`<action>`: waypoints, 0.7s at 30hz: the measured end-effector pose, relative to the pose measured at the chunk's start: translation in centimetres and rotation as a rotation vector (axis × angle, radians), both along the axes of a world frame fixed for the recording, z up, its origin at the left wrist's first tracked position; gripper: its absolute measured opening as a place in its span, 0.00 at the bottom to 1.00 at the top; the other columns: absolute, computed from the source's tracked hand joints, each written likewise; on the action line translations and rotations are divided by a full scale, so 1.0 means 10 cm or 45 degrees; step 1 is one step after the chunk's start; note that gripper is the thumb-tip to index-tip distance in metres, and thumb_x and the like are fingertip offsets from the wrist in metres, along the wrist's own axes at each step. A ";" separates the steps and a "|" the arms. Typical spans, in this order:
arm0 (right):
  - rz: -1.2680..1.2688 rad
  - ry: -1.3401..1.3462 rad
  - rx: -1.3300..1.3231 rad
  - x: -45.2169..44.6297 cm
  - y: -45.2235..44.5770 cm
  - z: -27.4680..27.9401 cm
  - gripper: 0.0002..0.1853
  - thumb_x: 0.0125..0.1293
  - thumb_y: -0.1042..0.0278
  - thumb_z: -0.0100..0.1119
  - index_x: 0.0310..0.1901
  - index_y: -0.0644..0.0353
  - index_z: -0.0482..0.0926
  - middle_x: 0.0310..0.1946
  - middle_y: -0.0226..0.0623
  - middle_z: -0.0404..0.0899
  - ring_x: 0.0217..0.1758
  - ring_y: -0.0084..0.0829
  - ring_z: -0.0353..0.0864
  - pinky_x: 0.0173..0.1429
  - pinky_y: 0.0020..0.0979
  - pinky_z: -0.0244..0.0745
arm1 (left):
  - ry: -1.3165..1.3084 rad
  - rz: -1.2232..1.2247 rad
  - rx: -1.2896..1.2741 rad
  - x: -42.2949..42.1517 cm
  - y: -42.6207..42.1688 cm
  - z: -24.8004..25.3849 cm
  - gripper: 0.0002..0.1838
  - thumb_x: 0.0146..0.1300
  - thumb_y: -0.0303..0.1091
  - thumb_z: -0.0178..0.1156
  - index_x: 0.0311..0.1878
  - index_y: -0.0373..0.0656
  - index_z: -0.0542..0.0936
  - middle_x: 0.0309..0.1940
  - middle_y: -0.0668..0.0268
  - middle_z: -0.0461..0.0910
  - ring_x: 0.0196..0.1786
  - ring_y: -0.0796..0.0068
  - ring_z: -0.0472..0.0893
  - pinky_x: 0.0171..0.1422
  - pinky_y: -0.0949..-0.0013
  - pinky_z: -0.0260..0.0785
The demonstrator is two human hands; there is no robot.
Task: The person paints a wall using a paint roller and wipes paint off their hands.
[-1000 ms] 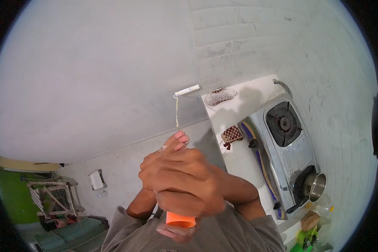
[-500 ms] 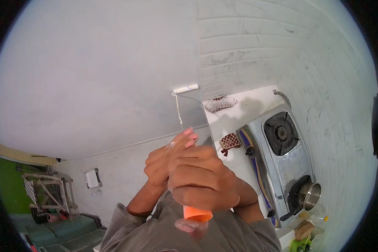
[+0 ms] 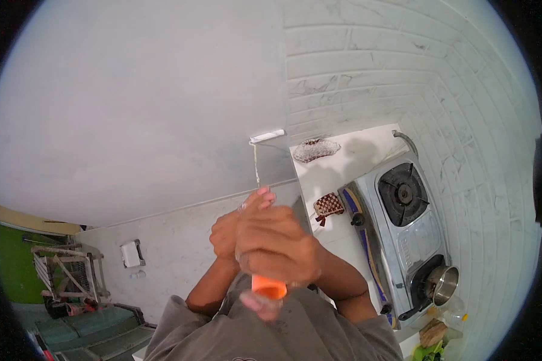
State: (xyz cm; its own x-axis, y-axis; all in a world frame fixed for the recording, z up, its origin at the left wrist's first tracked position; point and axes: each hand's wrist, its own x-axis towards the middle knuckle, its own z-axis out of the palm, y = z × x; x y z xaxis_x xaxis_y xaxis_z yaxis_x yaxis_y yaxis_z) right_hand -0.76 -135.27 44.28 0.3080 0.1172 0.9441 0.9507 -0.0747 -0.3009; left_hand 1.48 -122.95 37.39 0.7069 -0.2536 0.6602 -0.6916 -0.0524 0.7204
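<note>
In the head view, the paint roller point(image 3: 267, 136) is at the far side, seemingly against the plain wall point(image 3: 132, 90), just left of the tiled wall point(image 3: 367, 66) and near the far left corner of the tabletop point(image 3: 331, 237). The right hand point(image 3: 277, 246) has its grip clamped on the orange handle point(image 3: 268, 287), at the near end. The left hand point(image 3: 229, 228) is farther, its grip closed around the roller's shaft, though partly hidden. To roll well, I judge, both hands should push evenly and steer carefully beside the tiles, and clear of the cloth point(image 3: 329, 206) on the tabletop.
</note>
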 end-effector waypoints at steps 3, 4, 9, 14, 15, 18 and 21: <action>0.044 0.010 -0.009 -0.13 0.03 0.16 0.18 0.33 0.66 0.33 0.22 0.68 0.72 0.25 0.45 0.72 0.28 0.44 0.81 0.35 0.42 0.81 | 0.006 -0.134 -0.100 -0.11 0.03 0.17 0.15 0.59 0.20 0.65 0.49 0.24 0.83 0.46 0.47 0.86 0.49 0.53 0.88 0.57 0.55 0.82; 0.050 0.017 -0.005 -0.15 0.03 0.19 0.16 0.37 0.68 0.33 0.22 0.68 0.71 0.25 0.45 0.72 0.28 0.44 0.81 0.36 0.42 0.82 | -0.061 -0.151 -0.012 -0.09 0.08 0.19 0.15 0.58 0.21 0.66 0.49 0.24 0.83 0.46 0.47 0.86 0.49 0.52 0.88 0.58 0.54 0.82; 0.053 0.056 -0.061 -0.21 -0.03 0.24 0.10 0.47 0.66 0.56 0.23 0.66 0.72 0.26 0.42 0.72 0.27 0.40 0.77 0.35 0.38 0.76 | -0.179 -0.117 -0.084 -0.15 0.03 0.14 0.18 0.58 0.24 0.66 0.50 0.24 0.82 0.46 0.46 0.86 0.49 0.50 0.88 0.56 0.52 0.83; 0.070 0.055 -0.086 -0.23 -0.05 0.25 0.11 0.47 0.65 0.56 0.24 0.66 0.72 0.26 0.42 0.72 0.27 0.40 0.77 0.35 0.37 0.75 | -0.209 -0.103 -0.001 -0.13 0.04 0.22 0.18 0.58 0.25 0.66 0.50 0.24 0.82 0.45 0.46 0.86 0.49 0.50 0.88 0.56 0.51 0.83; 0.059 0.053 -0.096 -0.24 -0.05 0.30 0.09 0.42 0.68 0.46 0.22 0.67 0.71 0.26 0.44 0.72 0.28 0.41 0.78 0.35 0.38 0.77 | -0.234 -0.107 0.022 -0.12 0.04 0.26 0.18 0.58 0.25 0.67 0.50 0.24 0.82 0.45 0.46 0.86 0.49 0.50 0.88 0.56 0.52 0.83; 0.030 0.004 -0.105 -0.25 -0.04 0.28 0.12 0.38 0.72 0.36 0.21 0.69 0.69 0.25 0.46 0.72 0.28 0.41 0.79 0.34 0.39 0.79 | -0.273 -0.100 0.084 -0.12 0.04 0.34 0.18 0.57 0.25 0.67 0.50 0.23 0.82 0.45 0.46 0.86 0.50 0.51 0.88 0.55 0.54 0.83; 0.017 -0.019 -0.074 -0.23 -0.05 0.28 0.11 0.45 0.73 0.36 0.21 0.69 0.70 0.26 0.47 0.73 0.28 0.41 0.79 0.33 0.39 0.79 | -0.250 -0.066 0.101 -0.12 0.03 0.34 0.19 0.56 0.24 0.67 0.50 0.23 0.82 0.46 0.47 0.87 0.50 0.51 0.88 0.53 0.57 0.83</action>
